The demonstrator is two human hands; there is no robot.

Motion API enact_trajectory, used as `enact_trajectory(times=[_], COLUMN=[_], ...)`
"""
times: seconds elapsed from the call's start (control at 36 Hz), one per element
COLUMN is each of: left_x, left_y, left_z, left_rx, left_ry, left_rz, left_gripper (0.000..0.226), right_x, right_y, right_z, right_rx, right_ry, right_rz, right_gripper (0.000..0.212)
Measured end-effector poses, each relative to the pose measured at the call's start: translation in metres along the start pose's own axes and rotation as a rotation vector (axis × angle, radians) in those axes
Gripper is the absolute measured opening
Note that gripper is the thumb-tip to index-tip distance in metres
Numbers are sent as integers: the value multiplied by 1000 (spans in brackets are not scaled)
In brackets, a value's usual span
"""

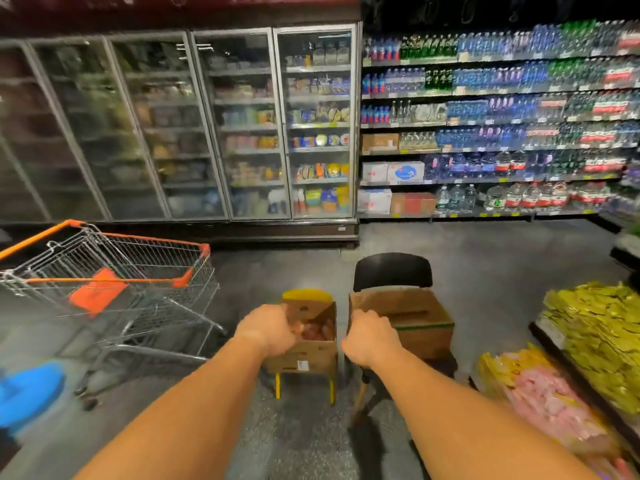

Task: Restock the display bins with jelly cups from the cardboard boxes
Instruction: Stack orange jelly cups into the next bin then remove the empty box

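Note:
An open cardboard box sits on a yellow chair, with reddish jelly cups showing inside. My left hand reaches over its left rim into the box, and its fingertips are hidden among the cups. A second, larger cardboard box rests on a black chair just to the right. My right hand is at that box's left rim with its fingers curled over the edge. Display bins at the right hold yellow packs and pink packs.
A wire shopping cart with orange trim stands on the left, with a blue round object below it. Glass-door fridges and drink shelves line the back. Grey floor lies behind the chairs.

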State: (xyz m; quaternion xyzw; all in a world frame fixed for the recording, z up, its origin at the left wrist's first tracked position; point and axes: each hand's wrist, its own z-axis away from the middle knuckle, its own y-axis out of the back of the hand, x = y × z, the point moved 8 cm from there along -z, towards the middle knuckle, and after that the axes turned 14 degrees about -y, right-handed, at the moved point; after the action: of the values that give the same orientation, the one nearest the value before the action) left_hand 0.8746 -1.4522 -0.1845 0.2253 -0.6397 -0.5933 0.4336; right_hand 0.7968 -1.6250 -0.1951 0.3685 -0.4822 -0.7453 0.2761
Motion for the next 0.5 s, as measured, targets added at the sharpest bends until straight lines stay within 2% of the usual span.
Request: enact_trajectory(times=[0.08, 0.25, 0.36, 0.5], left_x=[-37, -112, -158, -212], left_y=[-14, -46, -70, -105], left_z=[-38, -138, -209, -279], left_rx=[-11, -81, -143, -260], left_ry=[42, 83, 70, 109], left_rz=[16, 29, 24, 58], left_gripper=[35, 25, 26, 34], right_x=[-21, -78, -103, -117], right_y=[-25, -74, -119, -141], right_z=[-51, -160, -241, -305], right_rx=[-46, -94, -150, -257], right_ry=[-15, -23, -79, -188], right_rz=[13, 8, 37, -28], right_gripper=[46, 47, 56, 44])
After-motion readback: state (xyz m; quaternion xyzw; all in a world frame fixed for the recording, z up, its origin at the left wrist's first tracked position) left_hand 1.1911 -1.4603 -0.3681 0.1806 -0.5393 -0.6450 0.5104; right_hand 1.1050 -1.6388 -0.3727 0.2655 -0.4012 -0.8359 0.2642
